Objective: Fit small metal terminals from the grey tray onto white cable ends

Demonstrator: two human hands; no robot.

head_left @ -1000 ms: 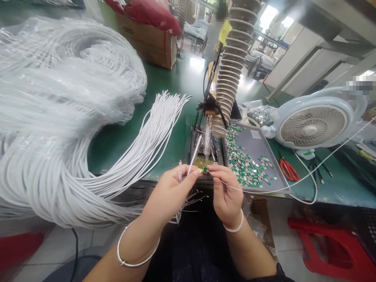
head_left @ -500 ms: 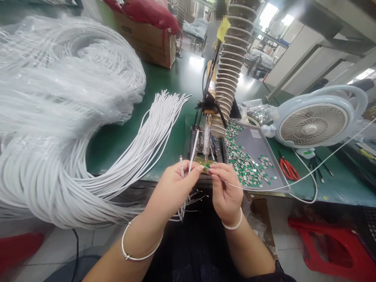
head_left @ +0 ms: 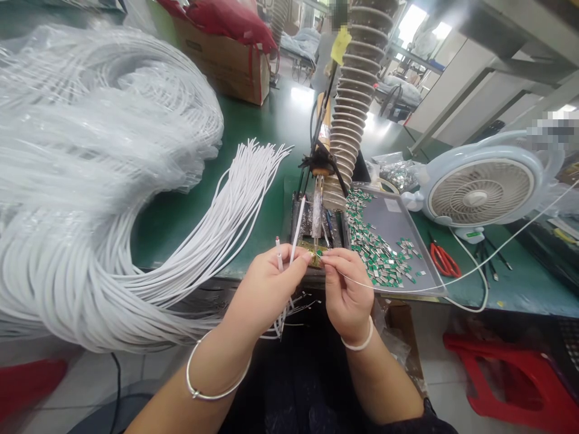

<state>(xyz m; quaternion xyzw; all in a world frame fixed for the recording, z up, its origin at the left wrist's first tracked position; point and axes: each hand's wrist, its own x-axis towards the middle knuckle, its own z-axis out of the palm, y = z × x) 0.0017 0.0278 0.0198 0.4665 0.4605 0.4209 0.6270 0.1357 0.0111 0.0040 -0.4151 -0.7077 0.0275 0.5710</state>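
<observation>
My left hand [head_left: 266, 286] is closed around white cables [head_left: 298, 228], two of which stick up between its fingers. Its thumb and fingertip meet just below the tip of an upright soldering iron [head_left: 319, 172]. Pinched in my right hand [head_left: 348, 292] is a thin solder wire [head_left: 407, 292], which trails off to the far right. Between both sets of fingertips, under the iron's tip, sits a small green-ended connector [head_left: 319, 254]; which fingers hold it I cannot tell. A brass-coloured plate [head_left: 309, 246] lies behind the fingertips.
Bundled white cables [head_left: 226, 211], partly in plastic, fill the left. To the right are a grey tray [head_left: 393, 211] of green-and-metal connectors, red-handled pliers [head_left: 444, 259] and a fan [head_left: 479, 187]. A ribbed hose [head_left: 355, 102] hangs behind the iron. A red stool [head_left: 502, 386] stands below.
Both hands keep their places at the iron's tip, with only a slight shift of the fingertips. The whole view has moved a little.
</observation>
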